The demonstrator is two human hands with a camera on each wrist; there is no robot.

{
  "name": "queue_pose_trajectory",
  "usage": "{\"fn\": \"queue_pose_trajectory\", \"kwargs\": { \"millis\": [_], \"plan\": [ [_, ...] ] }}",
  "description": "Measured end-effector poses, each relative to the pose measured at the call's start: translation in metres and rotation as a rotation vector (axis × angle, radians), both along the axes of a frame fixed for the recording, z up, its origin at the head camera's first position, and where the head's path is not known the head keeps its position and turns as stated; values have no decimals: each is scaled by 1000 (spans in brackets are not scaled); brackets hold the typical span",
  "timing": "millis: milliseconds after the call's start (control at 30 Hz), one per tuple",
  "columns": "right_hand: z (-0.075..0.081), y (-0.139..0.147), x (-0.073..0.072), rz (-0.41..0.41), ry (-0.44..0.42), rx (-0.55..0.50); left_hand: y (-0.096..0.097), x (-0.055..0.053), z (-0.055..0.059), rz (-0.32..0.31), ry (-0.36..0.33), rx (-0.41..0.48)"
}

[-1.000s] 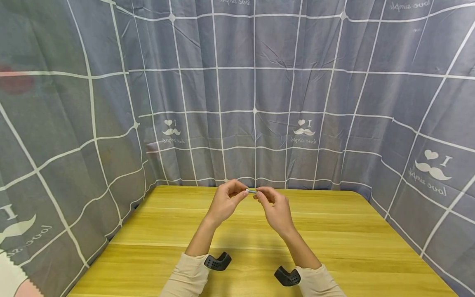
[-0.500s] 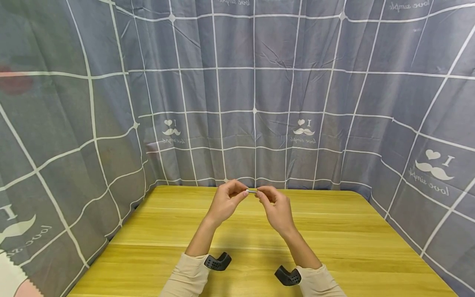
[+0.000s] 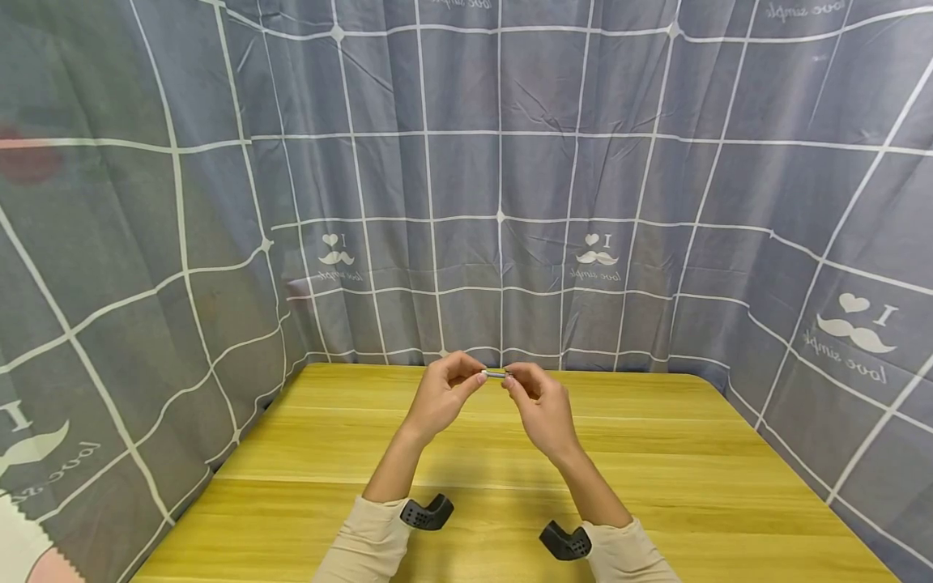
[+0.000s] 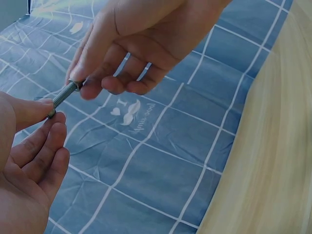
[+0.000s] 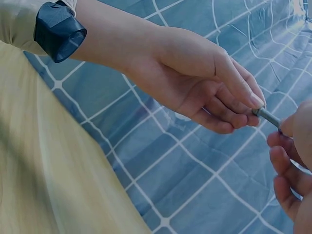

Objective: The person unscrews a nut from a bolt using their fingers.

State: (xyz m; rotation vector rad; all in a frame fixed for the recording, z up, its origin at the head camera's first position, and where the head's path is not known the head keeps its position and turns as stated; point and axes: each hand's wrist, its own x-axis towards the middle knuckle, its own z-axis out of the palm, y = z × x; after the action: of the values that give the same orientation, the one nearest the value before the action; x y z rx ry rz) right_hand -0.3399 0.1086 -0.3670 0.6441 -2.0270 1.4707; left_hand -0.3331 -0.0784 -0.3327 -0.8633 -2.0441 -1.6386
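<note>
Between my two hands, above the far side of the table, a small metal bolt [image 3: 496, 374] lies nearly level. My left hand [image 3: 440, 401] pinches its left end between thumb and fingers. At the other end my right hand [image 3: 543, 411] pinches a small wider metal piece, which looks like a nut [image 4: 75, 84], with thumb and fingertips. The left wrist view shows the bare thread of the bolt [image 4: 63, 94] between the fingertips. A wider end shows at the left thumb too. In the right wrist view the left hand [image 5: 195, 80] is seen from its palm side; fingertips partly cover both ends.
A yellow wood-grain table [image 3: 466, 470] lies under the hands. Grey curtains [image 3: 503, 178] with white grid lines close it in at the back and both sides. Black wrist devices [image 3: 428, 512] sit at the sleeves. A pale and pink zigzag-edged thing [image 3: 32, 538] shows at the lower left corner.
The hands stay almost in place. The right fingertips have shifted slightly, and a bit more of the bolt and its darker right end shows between the hands.
</note>
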Motion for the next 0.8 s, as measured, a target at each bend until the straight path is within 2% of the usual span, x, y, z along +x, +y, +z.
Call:
{"fn": "queue_pose_trajectory", "kwargs": {
  "millis": [167,233,400,500,600,800],
  "plan": [
    [-1,0,-1,18,7,-4,-1,-19,-16,9,-7,-6],
    [-1,0,-1,12,0,1,-2,-23,-19,8,-6,-3],
    [-2,0,-2,-17,38,19,-3,-25,-22,-3,0,11],
    [-3,0,-3,-1,71,14,-4,-24,-21,-7,4,13],
    [-3,0,-4,12,60,7,-5,-25,-21,-10,7,13],
    [-2,-1,-3,-14,36,9,-4,-25,-22,-4,12,15]
  ]
}}
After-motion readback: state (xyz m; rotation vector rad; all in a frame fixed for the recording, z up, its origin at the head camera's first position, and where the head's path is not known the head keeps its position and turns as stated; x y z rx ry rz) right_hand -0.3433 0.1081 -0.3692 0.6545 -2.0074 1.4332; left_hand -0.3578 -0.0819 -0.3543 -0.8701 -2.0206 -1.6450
